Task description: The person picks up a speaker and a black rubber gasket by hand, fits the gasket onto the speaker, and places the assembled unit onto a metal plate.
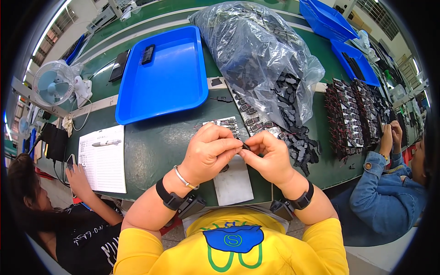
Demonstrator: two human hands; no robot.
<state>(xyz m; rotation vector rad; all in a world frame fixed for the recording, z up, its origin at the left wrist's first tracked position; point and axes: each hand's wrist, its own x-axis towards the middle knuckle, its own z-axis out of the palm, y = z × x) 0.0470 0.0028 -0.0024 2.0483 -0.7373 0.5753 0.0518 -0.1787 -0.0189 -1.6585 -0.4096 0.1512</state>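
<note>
My left hand (208,149) and my right hand (271,156) meet in front of me, both closed in a pinch. Between the fingertips is a small black part (246,146), mostly covered by the fingers. Below them lies a white sheet (233,185) on the green bench, and just beyond my left hand a strip of small dark parts (227,122) shows in part. To the right of my hands, thin black pieces (300,149) spill in a heap from a large clear plastic bag (270,59). A pale card with rows of small black parts (252,120) runs under the bag.
A blue tray (165,87) holding one black strip (147,54) stands at the back left. Nearer lie a lined paper (103,160) and a pen (106,143). A fan (54,83) stands far left. People sit on both sides; rows of wired parts (350,114) lie at right.
</note>
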